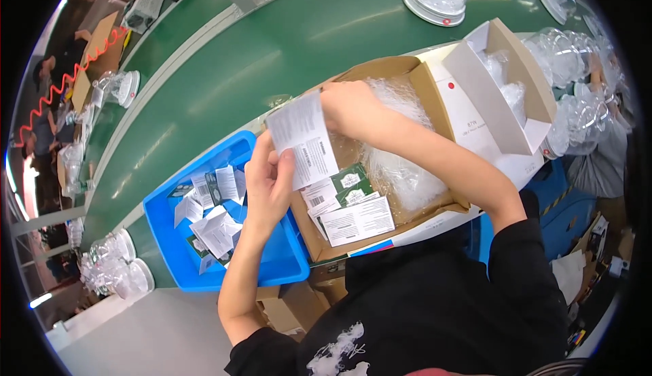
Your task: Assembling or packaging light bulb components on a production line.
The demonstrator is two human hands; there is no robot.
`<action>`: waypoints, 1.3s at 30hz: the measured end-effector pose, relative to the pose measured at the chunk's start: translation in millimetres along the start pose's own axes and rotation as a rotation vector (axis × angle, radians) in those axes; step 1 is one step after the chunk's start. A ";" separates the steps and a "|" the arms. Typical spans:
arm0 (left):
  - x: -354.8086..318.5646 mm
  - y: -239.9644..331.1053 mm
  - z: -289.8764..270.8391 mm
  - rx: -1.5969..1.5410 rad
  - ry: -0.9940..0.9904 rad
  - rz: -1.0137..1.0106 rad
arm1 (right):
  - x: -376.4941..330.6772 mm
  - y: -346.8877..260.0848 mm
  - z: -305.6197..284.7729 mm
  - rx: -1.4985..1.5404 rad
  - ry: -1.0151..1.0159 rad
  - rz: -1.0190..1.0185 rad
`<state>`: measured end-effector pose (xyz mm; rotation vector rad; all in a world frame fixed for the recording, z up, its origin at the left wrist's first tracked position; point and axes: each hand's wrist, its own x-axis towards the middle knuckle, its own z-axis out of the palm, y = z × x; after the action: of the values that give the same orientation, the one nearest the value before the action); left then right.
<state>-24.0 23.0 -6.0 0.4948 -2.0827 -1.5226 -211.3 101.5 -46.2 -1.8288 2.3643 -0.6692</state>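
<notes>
My left hand (pixel 268 182) pinches the lower left part of a white printed leaflet (pixel 302 138), thumb in front. My right hand (pixel 350 108) is closed at the leaflet's upper right edge; its fingertips are partly hidden there. Below the leaflet, flat white and green leaflets (pixel 358 221) lie overlapping in a shallow cardboard box (pixel 424 94). Thin clear plastic strands (pixel 407 165) fill the same box beside them. Left of my left hand stands a blue plastic bin (pixel 275 267) with several folded leaflets (pixel 216 230) lying loosely in it.
A grey-white open carton (pixel 499 97) with clear plastic bags stands at the right. Clear domes on white bases (pixel 435 9) stand on the green work surface (pixel 292 43), with more at both sides. A red coiled hose (pixel 68 80) hangs at the left, near another person (pixel 47 97).
</notes>
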 end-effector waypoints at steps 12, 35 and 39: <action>8.7 -1.7 -14.0 0.024 -0.071 -0.168 | -8.5 5.4 3.0 0.314 0.048 -0.017; 11.2 -5.1 -1.8 -0.079 0.047 -0.223 | -2.3 -4.3 -14.7 0.916 0.372 -0.051; 11.1 -5.4 -4.1 -0.056 0.074 -0.202 | -9.2 -7.2 -19.4 0.907 0.287 -0.072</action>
<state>-30.5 11.9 -8.1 0.7480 -1.9767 -1.6434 -208.4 114.4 -27.8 -1.4388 1.6226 -1.7344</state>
